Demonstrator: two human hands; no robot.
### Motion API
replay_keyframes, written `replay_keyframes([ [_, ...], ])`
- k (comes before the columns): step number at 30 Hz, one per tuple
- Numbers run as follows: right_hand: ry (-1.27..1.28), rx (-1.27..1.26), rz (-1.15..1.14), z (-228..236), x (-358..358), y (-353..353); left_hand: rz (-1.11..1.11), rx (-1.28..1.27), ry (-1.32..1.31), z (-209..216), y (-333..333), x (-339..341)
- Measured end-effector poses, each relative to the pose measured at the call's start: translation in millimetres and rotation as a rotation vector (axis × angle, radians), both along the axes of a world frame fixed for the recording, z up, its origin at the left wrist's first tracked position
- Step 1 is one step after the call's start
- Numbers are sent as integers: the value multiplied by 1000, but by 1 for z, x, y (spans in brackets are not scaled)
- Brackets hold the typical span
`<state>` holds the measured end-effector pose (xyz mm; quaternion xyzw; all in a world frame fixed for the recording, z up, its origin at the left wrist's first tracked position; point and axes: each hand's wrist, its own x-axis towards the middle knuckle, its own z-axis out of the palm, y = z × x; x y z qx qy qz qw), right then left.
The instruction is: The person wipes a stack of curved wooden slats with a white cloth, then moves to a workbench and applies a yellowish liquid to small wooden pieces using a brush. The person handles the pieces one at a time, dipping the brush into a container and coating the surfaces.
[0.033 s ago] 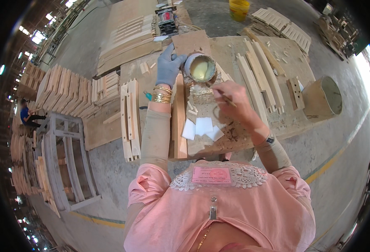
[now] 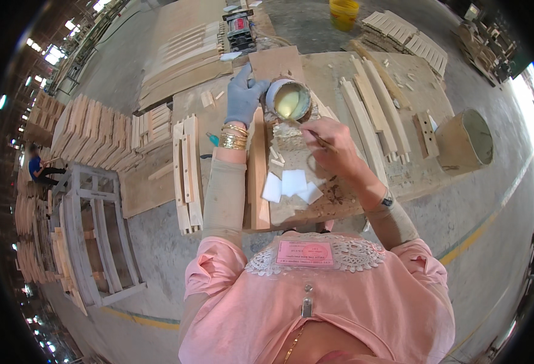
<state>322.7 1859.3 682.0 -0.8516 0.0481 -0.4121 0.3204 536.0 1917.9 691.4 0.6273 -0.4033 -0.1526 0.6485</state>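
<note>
My left hand (image 2: 243,97), in a blue-grey glove, lies over the far end of a long wooden bar (image 2: 258,182). One finger stretches forward, while the rest of the hand bends across the bar toward the pot. A pot (image 2: 307,103) of pale yellow, glue-like liquid (image 2: 289,102) stands just right of that hand, its outside crusted. My bare right hand (image 2: 330,142) is closed around a thin stick (image 2: 323,142), probably a brush handle. The stick's far tip is near the pot's near rim; its shape is hard to make out.
White pads (image 2: 293,182) and small wooden pegs (image 2: 277,156) lie between my arms. Long wooden rails (image 2: 364,112) rest at the right beside a grey bucket (image 2: 467,142). Slatted wooden parts (image 2: 187,173) lie left. A seated person (image 2: 40,167) is far off at the left.
My right hand has shifted slightly left, bringing the stick's tip toward the pot's near rim. My left hand and the bar stay in place.
</note>
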Motion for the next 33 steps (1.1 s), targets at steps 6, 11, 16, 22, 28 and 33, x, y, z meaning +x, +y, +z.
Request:
replay_keyframes([
  [6, -12, -49, -118, -8, 1, -13, -6, 76, -101, -11, 1, 8],
  [11, -34, 110, 27, -26, 4, 11, -7, 96, -78, -20, 0, 14],
  [16, -22, -41, -161, -26, -2, -8, -25, 98, -63, -15, -3, 9],
  [22, 223, 449, -199, 6, 10, 4, -31, 76, -39, -15, -1, 5],
  [28, 316, 414, -127, 3, 7, 3, -2, 101, -78, -17, -1, 8],
  [33, 96, 76, -209, -1, 6, -22, -2, 167, -147, -14, -2, 10],
])
